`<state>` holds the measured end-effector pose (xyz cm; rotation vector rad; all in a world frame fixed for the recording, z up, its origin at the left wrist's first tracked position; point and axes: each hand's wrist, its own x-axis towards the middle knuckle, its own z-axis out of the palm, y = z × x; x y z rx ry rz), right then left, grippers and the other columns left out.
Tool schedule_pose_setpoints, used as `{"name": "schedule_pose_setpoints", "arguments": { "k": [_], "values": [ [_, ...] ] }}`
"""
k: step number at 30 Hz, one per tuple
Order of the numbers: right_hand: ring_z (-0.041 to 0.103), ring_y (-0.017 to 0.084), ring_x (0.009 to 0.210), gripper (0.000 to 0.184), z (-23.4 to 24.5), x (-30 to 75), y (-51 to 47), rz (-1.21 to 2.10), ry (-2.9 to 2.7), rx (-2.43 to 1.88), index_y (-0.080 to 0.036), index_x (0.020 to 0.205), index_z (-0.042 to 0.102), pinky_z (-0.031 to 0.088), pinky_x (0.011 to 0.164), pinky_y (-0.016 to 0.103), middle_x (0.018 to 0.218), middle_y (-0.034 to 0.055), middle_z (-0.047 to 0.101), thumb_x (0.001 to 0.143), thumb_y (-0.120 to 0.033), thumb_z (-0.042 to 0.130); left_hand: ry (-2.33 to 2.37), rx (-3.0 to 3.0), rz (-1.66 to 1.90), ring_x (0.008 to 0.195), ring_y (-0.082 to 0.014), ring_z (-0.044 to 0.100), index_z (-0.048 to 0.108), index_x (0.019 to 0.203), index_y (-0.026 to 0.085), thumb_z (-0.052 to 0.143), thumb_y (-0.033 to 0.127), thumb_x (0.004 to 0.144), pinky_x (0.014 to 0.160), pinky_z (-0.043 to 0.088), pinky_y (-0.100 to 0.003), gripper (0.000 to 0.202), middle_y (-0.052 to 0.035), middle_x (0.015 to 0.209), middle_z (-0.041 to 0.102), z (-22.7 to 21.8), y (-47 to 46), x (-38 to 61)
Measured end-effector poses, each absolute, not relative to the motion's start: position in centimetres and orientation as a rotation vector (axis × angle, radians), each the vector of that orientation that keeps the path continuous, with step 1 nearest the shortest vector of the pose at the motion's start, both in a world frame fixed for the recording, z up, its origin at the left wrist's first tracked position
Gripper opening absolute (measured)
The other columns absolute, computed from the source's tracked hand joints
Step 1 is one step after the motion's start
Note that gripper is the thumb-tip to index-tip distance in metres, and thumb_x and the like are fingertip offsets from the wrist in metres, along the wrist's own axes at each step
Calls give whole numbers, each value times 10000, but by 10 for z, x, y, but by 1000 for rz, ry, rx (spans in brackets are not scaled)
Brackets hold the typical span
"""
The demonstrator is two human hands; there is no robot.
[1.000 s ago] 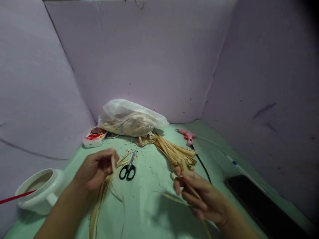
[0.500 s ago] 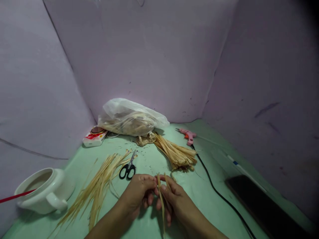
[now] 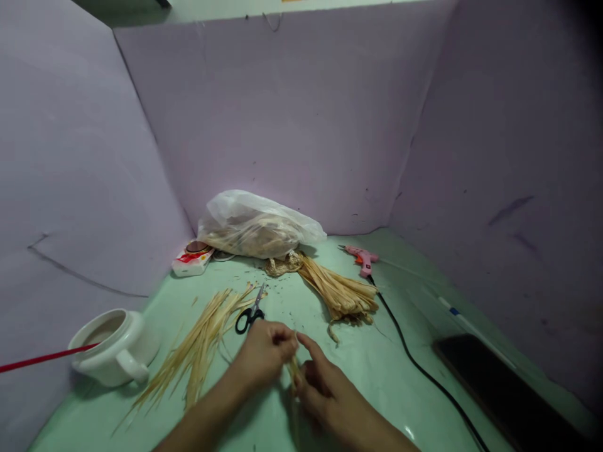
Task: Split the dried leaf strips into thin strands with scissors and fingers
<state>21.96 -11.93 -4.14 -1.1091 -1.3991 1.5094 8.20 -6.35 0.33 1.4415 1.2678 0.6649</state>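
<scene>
The left hand (image 3: 268,353) pinches a pale strip (image 3: 294,369) between its fingertips, and the right hand (image 3: 327,390) holds it just below; blur hides its lower end. From the hands, scissors (image 3: 250,317) lie close at ten o'clock, crowding the left knuckles, with loose strips (image 3: 202,348) at nine, short of the white pot (image 3: 117,356). A thick bundle (image 3: 342,292) ends at one. Toward three, green tabletop (image 3: 382,371) gives elbow room up to the black cable (image 3: 409,351), the dark slab (image 3: 499,392) beyond.

Pot (image 3: 110,365) left of fibre strips (image 3: 203,342), scissors (image 3: 255,309) at their right, bag (image 3: 261,227) behind, glue gun (image 3: 365,258) farther right
</scene>
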Motion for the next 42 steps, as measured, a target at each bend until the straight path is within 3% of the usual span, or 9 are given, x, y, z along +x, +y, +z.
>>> {"name": "schedule_pose_setpoints", "arguments": {
  "k": [4,9,13,16,23,28,31,35,42],
  "values": [
    [524,178,881,453,-30,223,-121,1286,-1528,-1265,-191,1120,500,409,650,259,1090,86,531,669,-174,535,1605,1493,690,295,-48,250,520,393,159,587,165,515,336,134,-168,139,69,305,346,36,-33,2],
    [532,204,906,257,-25,224,-116,1304,-1306,-1234,-173,919,606,399,763,316,982,82,595,686,-271,556,1896,1564,940,376,-106,430,634,571,179,694,112,353,390,277,-185,236,26,436,534,52,-30,-43],
    [564,190,864,318,-17,222,-118,1682,-848,-995,-152,950,577,433,742,328,977,99,604,723,-371,534,1555,1288,1352,552,-152,572,571,1049,186,662,342,543,533,444,-252,537,-65,825,657,54,-81,-20],
    [584,182,848,318,-12,221,-121,1877,-585,-812,-145,991,544,458,709,331,1010,117,596,760,-355,484,1007,833,1424,759,-214,615,526,1120,178,539,464,661,676,503,-338,541,-133,1007,636,54,-130,-20],
    [604,164,798,242,-18,222,-120,1954,-531,-738,-132,912,549,483,663,323,963,112,617,783,-315,458,555,654,1586,844,-189,633,241,1314,368,322,594,738,557,562,-264,624,50,1159,566,37,-204,-70],
    [618,162,781,193,-23,224,-116,1906,-518,-758,-138,870,545,484,663,302,920,102,634,759,-286,493,466,673,1589,996,-196,571,261,1329,253,363,576,735,681,553,-268,684,-35,1237,505,49,-205,-45],
    [620,157,757,169,-27,226,-111,1895,-507,-790,-142,839,550,483,662,295,880,91,642,741,-273,510,576,625,1652,1018,-241,549,408,1244,175,433,559,704,764,521,-338,663,-113,1169,558,49,-180,-23],
    [601,165,774,175,-32,218,-119,1740,-678,-882,-164,821,566,464,687,303,877,74,638,719,-304,543,718,638,1782,705,-158,608,579,912,166,475,396,717,659,503,-284,319,-63,779,654,27,-136,1],
    [504,180,941,206,-38,162,-175,803,-2442,-397,-199,937,578,346,846,333,994,61,614,742,-222,519,1243,690,1921,441,-86,507,516,773,159,487,273,668,450,367,-193,157,21,566,575,7,-107,16]
  ]
}}
